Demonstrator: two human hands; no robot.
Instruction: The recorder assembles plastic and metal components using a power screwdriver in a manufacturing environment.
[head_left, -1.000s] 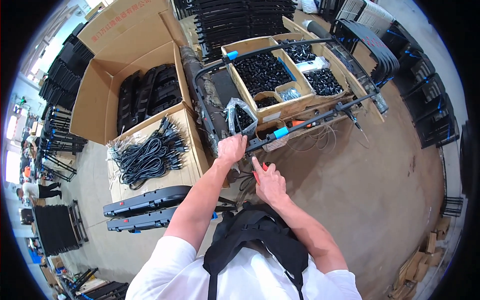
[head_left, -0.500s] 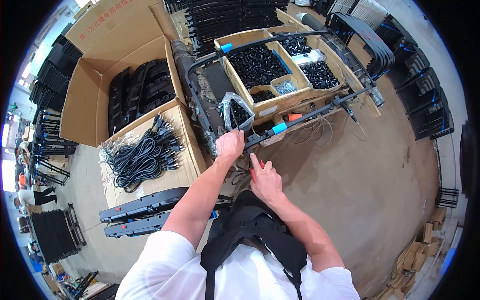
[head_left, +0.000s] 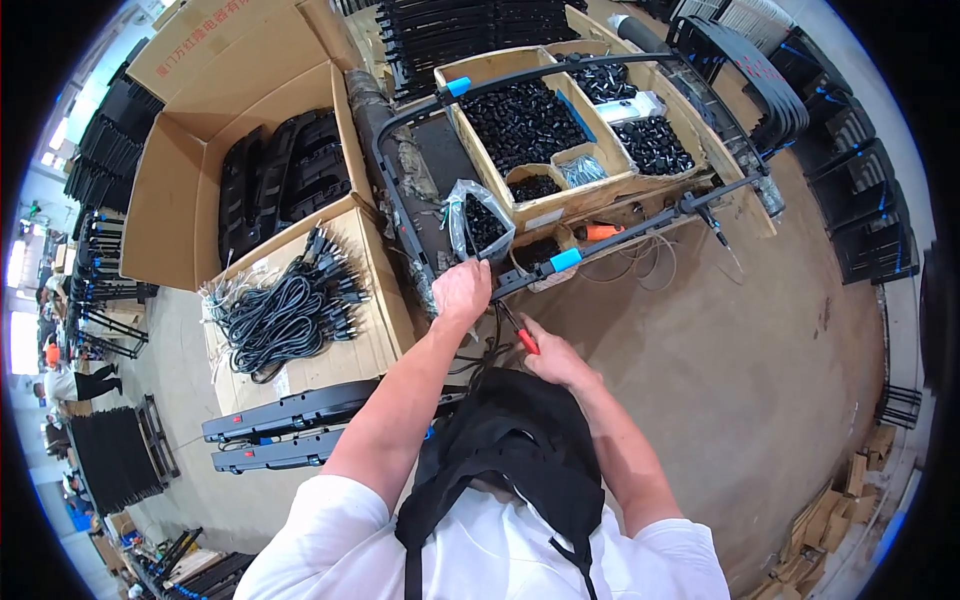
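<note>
A black tubular frame [head_left: 640, 219] with blue wraps lies across the bench. At its near corner my left hand [head_left: 462, 293] is closed round the black tube; its fingertips are partly hidden. Just right of it, my right hand [head_left: 560, 358] grips red-handled pliers [head_left: 528, 342], their dark jaws pointing up at the frame's near end. What the jaws touch is too small to tell. Dark cables [head_left: 484, 356] hang below the frame corner. Beyond my left hand sits a clear plastic bag [head_left: 462, 222] of small black parts.
A wooden bin [head_left: 540, 212] holds small black parts and silvery pins. An orange-handled tool [head_left: 602, 232] lies beneath the frame. At left are an open carton [head_left: 160, 225], bundled black cables [head_left: 275, 320] and two long black housings [head_left: 280, 412]. Black frames [head_left: 850, 190] stand at right.
My right hand has moved slightly down and right, and its index finger has come away from the frame corner; more of the pliers shows. My left hand keeps its place.
</note>
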